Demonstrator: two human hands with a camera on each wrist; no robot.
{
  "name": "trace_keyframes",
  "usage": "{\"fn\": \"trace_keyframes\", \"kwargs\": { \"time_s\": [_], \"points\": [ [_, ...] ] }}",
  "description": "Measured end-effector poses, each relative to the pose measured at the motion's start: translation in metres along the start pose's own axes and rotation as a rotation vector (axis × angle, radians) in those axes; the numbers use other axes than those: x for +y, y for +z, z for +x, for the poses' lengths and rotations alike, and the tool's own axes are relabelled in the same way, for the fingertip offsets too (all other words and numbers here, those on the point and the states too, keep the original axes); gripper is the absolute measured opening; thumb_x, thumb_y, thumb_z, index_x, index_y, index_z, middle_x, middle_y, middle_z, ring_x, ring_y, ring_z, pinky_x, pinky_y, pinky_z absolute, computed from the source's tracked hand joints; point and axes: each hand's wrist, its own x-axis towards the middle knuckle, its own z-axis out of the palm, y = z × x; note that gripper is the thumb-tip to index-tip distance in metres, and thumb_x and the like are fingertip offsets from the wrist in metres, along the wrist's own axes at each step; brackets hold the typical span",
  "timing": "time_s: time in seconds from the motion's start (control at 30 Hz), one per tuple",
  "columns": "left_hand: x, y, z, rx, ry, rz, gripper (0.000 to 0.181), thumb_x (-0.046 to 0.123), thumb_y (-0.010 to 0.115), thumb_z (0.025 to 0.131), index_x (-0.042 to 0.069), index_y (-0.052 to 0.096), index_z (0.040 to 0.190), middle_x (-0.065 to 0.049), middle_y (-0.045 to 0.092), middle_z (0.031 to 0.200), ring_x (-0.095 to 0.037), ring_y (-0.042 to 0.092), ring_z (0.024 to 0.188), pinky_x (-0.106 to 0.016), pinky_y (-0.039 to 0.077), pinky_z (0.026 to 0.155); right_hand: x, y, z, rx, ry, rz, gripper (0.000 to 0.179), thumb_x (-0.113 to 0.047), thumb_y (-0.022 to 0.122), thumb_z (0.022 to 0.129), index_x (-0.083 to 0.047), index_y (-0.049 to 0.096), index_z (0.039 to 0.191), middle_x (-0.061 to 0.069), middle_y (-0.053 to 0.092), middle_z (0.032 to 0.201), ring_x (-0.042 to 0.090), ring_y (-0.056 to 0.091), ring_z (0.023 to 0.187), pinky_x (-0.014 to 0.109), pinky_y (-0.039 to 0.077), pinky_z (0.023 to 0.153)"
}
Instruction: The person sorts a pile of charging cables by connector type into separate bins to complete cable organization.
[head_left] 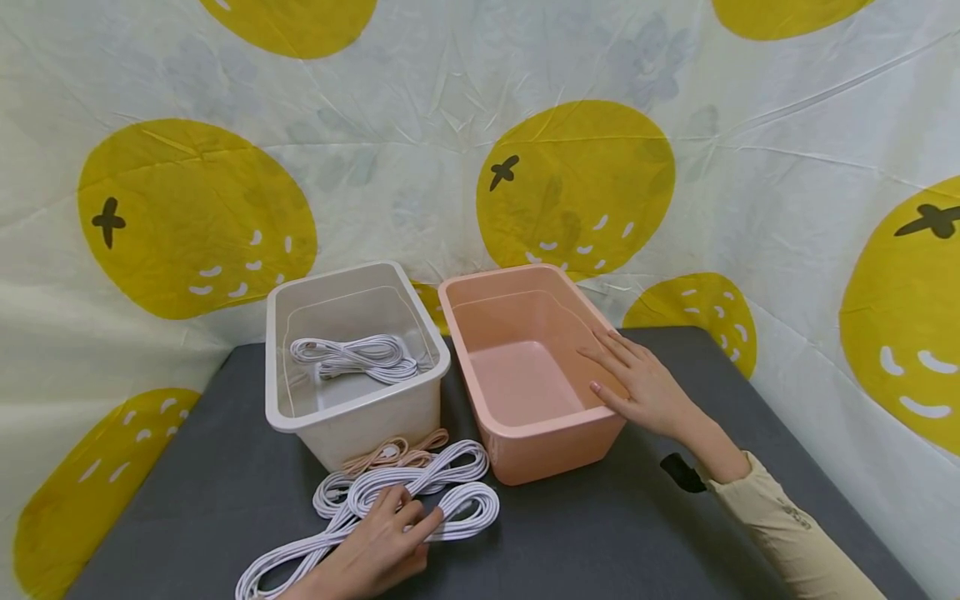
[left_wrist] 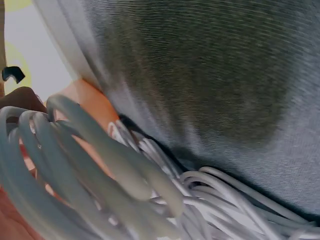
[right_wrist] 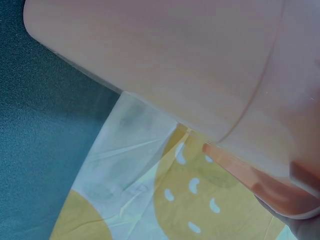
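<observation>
In the head view my left hand [head_left: 386, 542] grips a bundled white cable [head_left: 472, 517] on the table, fingers curled over its strands. Its loops [left_wrist: 60, 165] fill the lower left of the left wrist view. Another white coil [head_left: 330, 496] lies just behind it, beside a peach cable [head_left: 431, 446] at the foot of the white bin [head_left: 360, 429]. My right hand [head_left: 645, 387] rests on the right rim of the pink bin [head_left: 551, 429], fingers extended over the edge. The right wrist view shows that bin's outer wall [right_wrist: 150, 60].
Inside the white bin lies a bundled white cable [head_left: 360, 358]. Both bins stand side by side on a dark grey table [head_left: 202, 483]. A small black object [head_left: 682, 472] is by my right wrist. A patterned curtain [head_left: 405, 183] hangs behind.
</observation>
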Motion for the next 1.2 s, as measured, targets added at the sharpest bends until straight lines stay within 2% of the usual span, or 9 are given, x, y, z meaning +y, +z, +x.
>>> {"fn": "trace_keyframes", "kwargs": {
  "time_s": [0.17, 0.23, 0.33, 0.43, 0.67, 0.9, 1.2],
  "points": [
    [0.0, -0.006, 0.004, 0.015, -0.011, -0.027, 0.044, 0.024, 0.066, 0.062, 0.016, 0.057, 0.105, 0.008, 0.048, 0.076, -0.014, 0.041, 0.075, -0.028, 0.034, 0.068, 0.0, 0.0, 0.0, 0.006, -0.004, 0.001, 0.051, -0.031, 0.054, 0.085, -0.022, 0.042, 0.133, 0.016, 0.032, 0.142, 0.037, 0.027, 0.13, 0.055, 0.023, 0.1],
    [0.0, -0.009, 0.007, 0.035, -0.008, -0.037, 0.039, 0.023, 0.063, 0.067, 0.015, 0.057, 0.105, 0.007, 0.049, 0.076, -0.014, 0.042, 0.075, -0.027, 0.034, 0.067, 0.0, 0.0, 0.0, 0.007, -0.006, 0.002, 0.05, -0.031, 0.054, 0.085, -0.022, 0.042, 0.133, 0.016, 0.032, 0.142, 0.037, 0.027, 0.13, 0.055, 0.023, 0.099],
    [-0.001, -0.012, 0.011, 0.06, 0.001, -0.037, 0.028, 0.025, 0.049, 0.08, 0.015, 0.058, 0.105, 0.006, 0.049, 0.077, -0.014, 0.042, 0.075, -0.027, 0.035, 0.066, -0.001, -0.001, 0.0, 0.008, -0.008, 0.004, 0.051, -0.031, 0.054, 0.085, -0.022, 0.041, 0.133, 0.016, 0.032, 0.142, 0.038, 0.027, 0.13, 0.056, 0.023, 0.099],
    [-0.003, -0.016, 0.014, 0.083, 0.002, -0.023, 0.033, 0.028, 0.035, 0.087, 0.015, 0.059, 0.104, 0.005, 0.049, 0.079, -0.015, 0.044, 0.076, -0.029, 0.037, 0.068, 0.0, -0.001, 0.0, 0.011, -0.01, 0.001, 0.051, -0.031, 0.054, 0.085, -0.022, 0.041, 0.134, 0.016, 0.031, 0.143, 0.038, 0.027, 0.13, 0.056, 0.023, 0.099],
    [-0.01, -0.025, 0.019, 0.109, -0.002, 0.037, 0.037, 0.028, 0.028, 0.09, 0.017, 0.061, 0.101, 0.003, 0.05, 0.078, -0.017, 0.045, 0.076, -0.035, 0.038, 0.07, 0.0, -0.001, 0.001, 0.009, -0.011, -0.007, 0.051, -0.032, 0.053, 0.086, -0.024, 0.04, 0.134, 0.015, 0.031, 0.143, 0.038, 0.027, 0.13, 0.056, 0.023, 0.099],
    [-0.019, -0.039, 0.022, 0.095, -0.009, 0.089, 0.037, 0.026, 0.027, 0.091, 0.018, 0.062, 0.102, 0.001, 0.052, 0.081, -0.02, 0.048, 0.078, -0.041, 0.038, 0.073, -0.001, -0.002, 0.001, 0.012, -0.013, -0.008, 0.051, -0.032, 0.053, 0.085, -0.023, 0.04, 0.134, 0.015, 0.031, 0.143, 0.038, 0.028, 0.129, 0.056, 0.024, 0.098],
    [-0.031, -0.056, 0.024, 0.119, -0.011, 0.142, 0.04, 0.027, 0.026, 0.093, 0.018, 0.064, 0.103, -0.002, 0.055, 0.084, -0.023, 0.047, 0.077, -0.044, 0.036, 0.074, -0.001, -0.001, 0.0, 0.017, -0.013, 0.001, 0.051, -0.031, 0.054, 0.085, -0.022, 0.041, 0.134, 0.015, 0.031, 0.143, 0.038, 0.028, 0.129, 0.056, 0.024, 0.098]
  ]
}}
